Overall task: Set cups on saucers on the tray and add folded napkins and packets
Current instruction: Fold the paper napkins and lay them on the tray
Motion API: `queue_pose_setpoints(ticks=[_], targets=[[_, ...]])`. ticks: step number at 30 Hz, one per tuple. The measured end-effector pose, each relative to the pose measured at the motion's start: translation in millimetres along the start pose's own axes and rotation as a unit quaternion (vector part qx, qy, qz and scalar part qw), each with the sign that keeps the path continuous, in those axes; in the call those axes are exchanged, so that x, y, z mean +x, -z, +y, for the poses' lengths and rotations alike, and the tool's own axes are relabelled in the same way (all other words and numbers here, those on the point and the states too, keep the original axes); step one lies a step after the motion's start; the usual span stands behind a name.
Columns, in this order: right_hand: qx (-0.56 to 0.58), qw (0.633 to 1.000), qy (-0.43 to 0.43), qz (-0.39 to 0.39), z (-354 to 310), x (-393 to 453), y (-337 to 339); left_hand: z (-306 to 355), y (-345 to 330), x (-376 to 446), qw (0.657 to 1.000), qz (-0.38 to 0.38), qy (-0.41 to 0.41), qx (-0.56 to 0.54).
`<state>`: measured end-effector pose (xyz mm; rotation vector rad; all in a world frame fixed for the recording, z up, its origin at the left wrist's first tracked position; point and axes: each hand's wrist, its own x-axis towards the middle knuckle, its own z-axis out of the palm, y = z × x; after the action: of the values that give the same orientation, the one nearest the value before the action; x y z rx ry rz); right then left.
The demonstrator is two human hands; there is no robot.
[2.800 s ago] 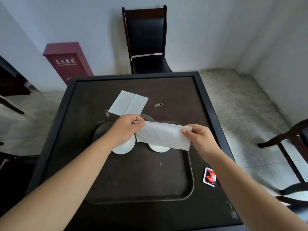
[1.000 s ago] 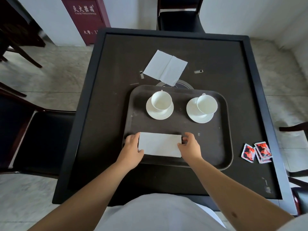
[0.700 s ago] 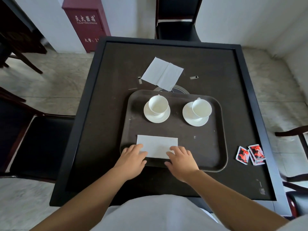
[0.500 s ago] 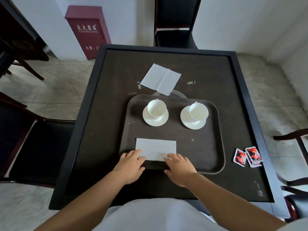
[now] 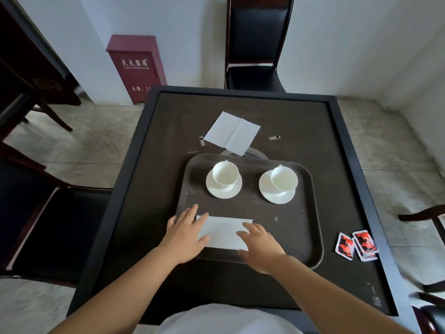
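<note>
First napkin laid flat on the tray, 1 more and the packets to go.

The left hand (image 5: 185, 235) lies spread, fingers straight, on the left end of the folded napkin (image 5: 222, 232) at the tray (image 5: 310, 213) front; the right hand (image 5: 260, 244) rests flat on its right end, gripping nothing. Both cups (image 5: 225, 172) sit on saucers (image 5: 224, 189) behind. Next, I judge, the unfolded napkin (image 5: 232, 133) on the counter (image 5: 301, 131) wants folding, then the packets (image 5: 356, 244) at right.

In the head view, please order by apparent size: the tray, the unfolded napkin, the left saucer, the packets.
1. tray
2. unfolded napkin
3. left saucer and pile of packets: they look alike, so not ranked.
</note>
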<state>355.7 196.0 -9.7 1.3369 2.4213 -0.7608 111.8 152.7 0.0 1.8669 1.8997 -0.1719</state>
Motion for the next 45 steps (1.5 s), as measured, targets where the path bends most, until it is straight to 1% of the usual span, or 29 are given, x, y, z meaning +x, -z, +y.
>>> queue_pose_setpoints(ticks=[3, 7, 11, 15, 17, 18, 20, 21, 24, 29, 32, 34, 37, 39, 41, 45], targets=[[0.022, 0.998, 0.018, 0.055, 3, 20, 39, 4, 38, 29, 0.998, 0.058, -0.002, -0.010], [0.067, 0.990, 0.039, 0.117, 6, 58, 94, 11, 87, 74, 0.994, 0.108, -0.018, -0.014], [0.094, 0.984, 0.043, 0.148, 14, 102, 139, 18, 120, 123, 0.996, 0.091, -0.012, 0.005], [0.096, 0.982, 0.048, 0.154, 23, 152, 167, 20, 136, 168, 0.996, 0.084, -0.014, 0.025], [0.086, 0.985, 0.037, 0.144, 32, 179, 175, 16, 138, 191, 0.997, 0.073, -0.010, 0.002], [0.078, 0.987, 0.027, 0.135, 38, 192, 178, 13, 137, 203, 0.998, 0.061, 0.000, -0.026], [0.061, 0.991, 0.002, 0.117, 52, 220, 181, 7, 134, 227, 0.995, 0.037, 0.036, -0.082], [0.050, 0.992, -0.011, 0.113, 60, 233, 181, 4, 131, 239, 0.994, 0.031, 0.055, -0.091], [0.015, 0.991, -0.040, 0.125, 81, 270, 178, -1, 119, 274, 0.994, 0.035, 0.076, -0.073], [-0.057, 0.988, -0.022, 0.140, 114, 320, 171, 0, 97, 325, 0.995, 0.076, 0.056, -0.038], [-0.095, 0.979, -0.004, 0.180, 131, 342, 168, 5, 82, 348, 0.994, 0.062, 0.068, -0.050], [-0.104, 0.971, 0.007, 0.215, 140, 353, 169, 5, 75, 361, 0.994, 0.073, 0.070, -0.045], [-0.065, 0.963, 0.003, 0.261, 155, 363, 163, -9, 76, 379, 0.994, 0.104, 0.031, -0.007], [0.000, 0.959, -0.019, 0.284, 162, 366, 155, -25, 81, 390, 0.994, 0.108, -0.023, 0.012], [0.036, 0.951, -0.031, 0.306, 165, 369, 151, -43, 85, 398, 0.991, 0.110, -0.071, 0.036], [0.066, 0.951, -0.032, 0.300, 167, 371, 154, -74, 89, 404, 0.982, 0.108, -0.139, 0.065]])
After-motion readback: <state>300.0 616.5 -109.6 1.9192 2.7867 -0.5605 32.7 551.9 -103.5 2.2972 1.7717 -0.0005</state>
